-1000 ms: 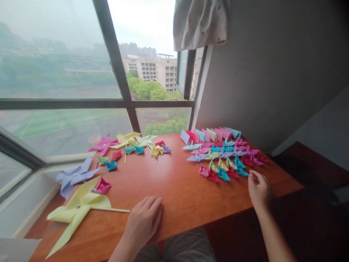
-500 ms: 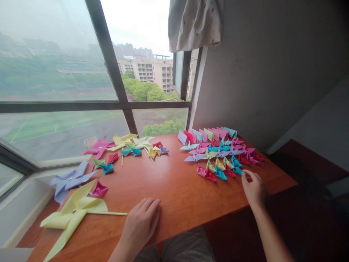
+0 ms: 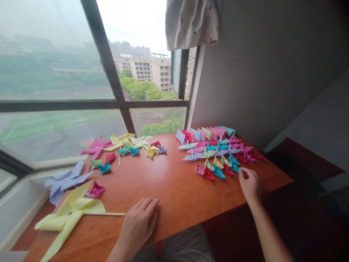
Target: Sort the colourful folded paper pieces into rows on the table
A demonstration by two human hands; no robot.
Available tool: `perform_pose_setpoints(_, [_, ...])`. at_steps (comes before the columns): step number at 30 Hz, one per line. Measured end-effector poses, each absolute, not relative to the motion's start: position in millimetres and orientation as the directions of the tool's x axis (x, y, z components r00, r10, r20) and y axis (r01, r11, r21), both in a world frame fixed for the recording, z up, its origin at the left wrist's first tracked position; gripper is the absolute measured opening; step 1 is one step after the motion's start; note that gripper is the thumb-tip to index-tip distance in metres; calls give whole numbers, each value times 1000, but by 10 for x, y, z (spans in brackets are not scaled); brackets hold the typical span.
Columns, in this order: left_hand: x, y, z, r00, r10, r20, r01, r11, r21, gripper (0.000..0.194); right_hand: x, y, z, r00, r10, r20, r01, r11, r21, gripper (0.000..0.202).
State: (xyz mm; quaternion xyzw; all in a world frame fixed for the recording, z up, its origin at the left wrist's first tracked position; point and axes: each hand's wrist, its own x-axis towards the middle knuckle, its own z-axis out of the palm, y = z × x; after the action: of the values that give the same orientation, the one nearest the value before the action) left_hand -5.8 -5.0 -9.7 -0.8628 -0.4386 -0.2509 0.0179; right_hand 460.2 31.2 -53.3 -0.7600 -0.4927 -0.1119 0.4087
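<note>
My right hand [image 3: 251, 185] is at the near right end of a row of folded paper boats. Its thumb and forefinger pinch the tip of a blue paper boat [image 3: 235, 169], which sits on the table. Beside that boat stand a red boat [image 3: 227, 170], another blue boat [image 3: 218, 171] and a pink boat [image 3: 199, 169]. My left hand [image 3: 142, 220] rests on the wooden table [image 3: 174, 196], holding nothing, its fingers loosely bent and lying on the surface. Close to its left ends the stick of a yellow paper pinwheel [image 3: 71, 214].
Behind the boats are rows of paper cranes [image 3: 193, 156] and upright folded paper pieces [image 3: 201, 134]. At left lie a purple pinwheel [image 3: 65, 180], a pink pinwheel [image 3: 96, 146] and several small boats [image 3: 104, 168]. A window frame [image 3: 152, 104] borders the table's far side.
The view has shifted slightly, so everything sits a little further left. Both hands keep nearly the same place on the table, the right one still at the blue boat.
</note>
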Motion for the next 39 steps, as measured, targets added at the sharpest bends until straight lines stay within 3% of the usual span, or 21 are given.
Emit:
perform_pose_setpoints(9, [-49,-48,-70,482,754,446,757,-615,223,22,4579,328,-498,464,647,605,856,-150,-495,34])
perform_pose_setpoints(13, [-39,-64,-64,482,768,423,762,-605,231,22,4513,268,-447,468,575,671,855,-102,-509,36])
perform_pose_setpoints(15, [-31,-81,-49,479,781,400,769,-593,238,22,4438,229,-422,431,535,726,884,-87,-460,34])
perform_pose_setpoints(18, [-16,-109,-7,473,801,366,780,-574,249,22,4210,177,-395,291,526,799,945,-27,-326,27])
perform_pose_setpoints(22, [4,-138,30,457,815,357,788,-557,263,22,3665,123,-370,42,612,790,963,184,-195,22])
perform_pose_setpoints(28, [-45,-120,24,392,827,402,804,-521,288,23,2864,137,-337,-213,675,706,856,477,-198,28])
perform_pose_setpoints(31, [-233,-31,127,249,868,429,884,-384,265,22,2682,175,-326,-286,714,640,814,533,-230,28])
perform_pose_setpoints(33, [-448,51,261,81,898,433,954,-196,228,24,2643,196,-325,-306,736,603,803,540,-252,27])
perform_pose_setpoints(36, [-835,159,490,-163,906,391,984,119,133,27,2653,214,-335,-276,756,593,806,518,-286,27])
perform_pose_setpoints(39, [-1160,210,638,-259,919,298,965,255,53,33,2675,219,-342,-249,770,588,810,498,-309,26])
